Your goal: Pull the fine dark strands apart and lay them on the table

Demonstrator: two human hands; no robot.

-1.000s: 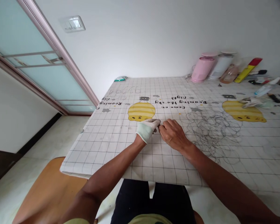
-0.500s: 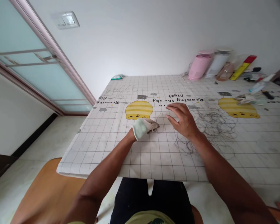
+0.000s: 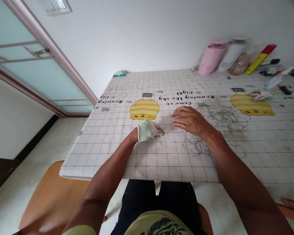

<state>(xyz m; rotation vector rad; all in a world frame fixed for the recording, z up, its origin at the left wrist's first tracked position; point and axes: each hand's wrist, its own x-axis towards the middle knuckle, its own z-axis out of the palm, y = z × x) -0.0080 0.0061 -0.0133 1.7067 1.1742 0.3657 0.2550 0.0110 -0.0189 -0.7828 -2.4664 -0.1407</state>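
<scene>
My left hand (image 3: 150, 130), in a pale glove with a mint cuff, is closed on a thin dark strand (image 3: 167, 126) near the middle of the table. The strand runs from its fingertips to my bare right hand (image 3: 187, 120), whose thumb and index finger are pinched on the other end. A small loop of the strand lies under the gloved fingers. Beside and behind my right forearm lies a loose tangle of thin dark strands (image 3: 226, 120), with a smaller clump (image 3: 197, 145) nearer the table's front edge.
The table (image 3: 107, 160) has a checked cloth. Along the wall stand a pink cylinder (image 3: 211, 58), a white cylinder (image 3: 231, 55), a bottle (image 3: 239, 65) and a yellow-red box (image 3: 259, 60). A pale glove (image 3: 264, 94) lies at right; a green-white packet (image 3: 120, 73) sits at the back left corner.
My right hand's fingers have come together, pinching the strand; they were apart before. My left hand stays closed in about the same place. The camera view has shifted slightly.
</scene>
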